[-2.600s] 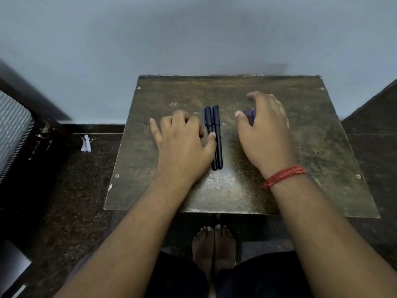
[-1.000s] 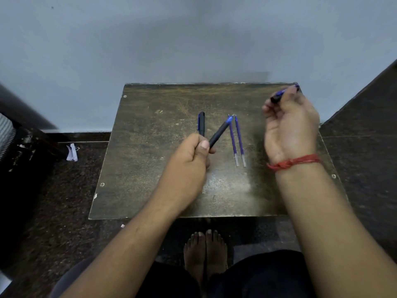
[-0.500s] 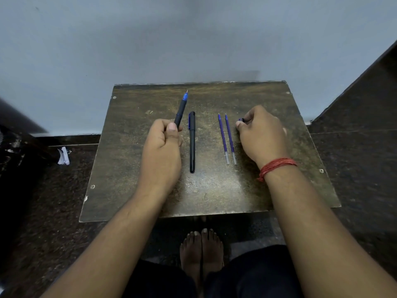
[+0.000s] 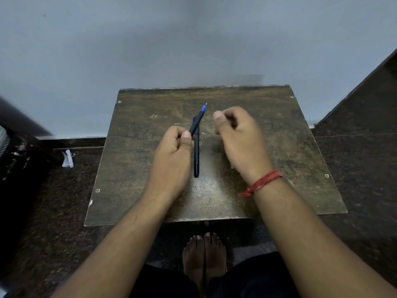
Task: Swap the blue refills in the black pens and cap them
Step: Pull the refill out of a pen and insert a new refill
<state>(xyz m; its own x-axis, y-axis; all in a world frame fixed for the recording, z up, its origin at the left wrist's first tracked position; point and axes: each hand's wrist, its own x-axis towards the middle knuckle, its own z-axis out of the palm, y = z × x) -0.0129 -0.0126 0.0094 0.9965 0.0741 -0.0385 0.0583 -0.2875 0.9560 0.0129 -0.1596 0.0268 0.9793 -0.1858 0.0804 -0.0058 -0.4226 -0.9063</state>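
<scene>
Pens first, from the head view: one uncapped black pen [image 4: 197, 123] is gripped in the left hand [image 4: 171, 160], fingers curled round its barrel, blue tip angled up and away over the bench [image 4: 137, 168]. A second black pen [image 4: 196, 155] lies flat on the bench between the two hands, pointing away from the person. The right hand [image 4: 238, 138] hovers over the bench with fingers loosely curled; motion blur hides whether it holds anything. A red thread [image 4: 261, 183] circles the right wrist. Bare feet [image 4: 204, 252] show below the bench edge.
</scene>
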